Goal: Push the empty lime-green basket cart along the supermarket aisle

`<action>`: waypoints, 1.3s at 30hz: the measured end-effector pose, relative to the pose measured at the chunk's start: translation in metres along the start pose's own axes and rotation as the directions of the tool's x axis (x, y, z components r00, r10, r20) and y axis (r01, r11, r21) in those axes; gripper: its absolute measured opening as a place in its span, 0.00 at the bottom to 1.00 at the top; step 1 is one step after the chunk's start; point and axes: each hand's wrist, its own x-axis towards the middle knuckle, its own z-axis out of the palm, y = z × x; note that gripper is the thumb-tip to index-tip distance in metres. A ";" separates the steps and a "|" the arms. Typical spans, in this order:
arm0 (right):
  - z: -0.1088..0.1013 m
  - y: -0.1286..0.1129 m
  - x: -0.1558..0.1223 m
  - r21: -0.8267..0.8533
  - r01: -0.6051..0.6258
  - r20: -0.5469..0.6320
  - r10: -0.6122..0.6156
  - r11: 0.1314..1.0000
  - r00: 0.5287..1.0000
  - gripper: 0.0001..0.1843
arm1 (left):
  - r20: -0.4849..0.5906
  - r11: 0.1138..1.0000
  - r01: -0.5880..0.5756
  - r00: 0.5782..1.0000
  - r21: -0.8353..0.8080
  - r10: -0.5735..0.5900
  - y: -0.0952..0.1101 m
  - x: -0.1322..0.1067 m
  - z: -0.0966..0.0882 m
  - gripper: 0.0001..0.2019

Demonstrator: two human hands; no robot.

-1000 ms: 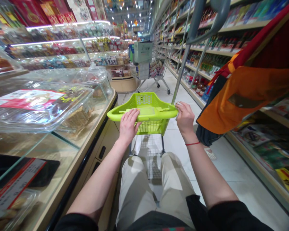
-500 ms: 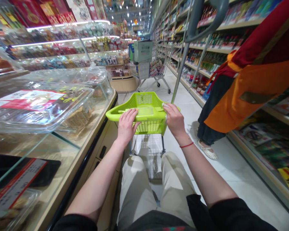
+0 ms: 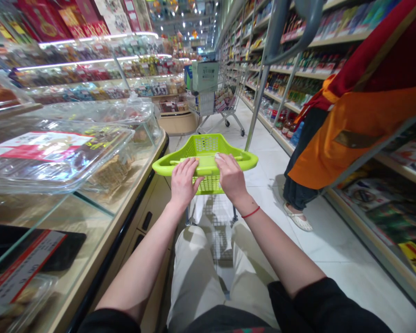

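A lime-green plastic basket [image 3: 242, 159] sits on a small cart straight ahead of me in a shop aisle. My left hand [image 3: 184, 180] rests on the basket's near rim, fingers curled over its edge. My right hand [image 3: 230, 176] lies beside it on the same rim, near the flat handle in the middle, fingers bent over it. A red string circles my right wrist. My light trousers show below the cart.
A glass display counter [image 3: 90, 199] with clear food boxes runs along my left. A person in an orange apron [image 3: 353, 134] stands close on the right before stocked shelves [image 3: 298, 69]. A loaded metal trolley [image 3: 215, 99] stands farther down the aisle. A grey pole [image 3: 258, 97] rises beside the basket.
My right hand has slid left along the basket rim, from its right corner to the middle beside my left hand. The person in the apron has shifted slightly.
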 end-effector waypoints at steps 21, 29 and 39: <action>-0.013 0.017 0.001 0.033 -0.092 -0.036 0.094 0.995 0.995 0.20 | 0.064 0.996 -0.087 0.994 0.038 0.084 0.023 0.002 -0.003 0.29; -0.015 0.014 -0.003 -0.011 -0.032 -0.006 0.032 0.999 0.999 0.19 | 0.156 0.987 -0.155 0.977 0.051 0.146 0.065 0.018 0.013 0.28; -0.039 0.064 0.007 -0.013 -0.155 -0.102 0.153 0.988 0.983 0.17 | 0.138 0.990 -0.139 0.982 0.040 0.132 0.062 0.013 0.016 0.28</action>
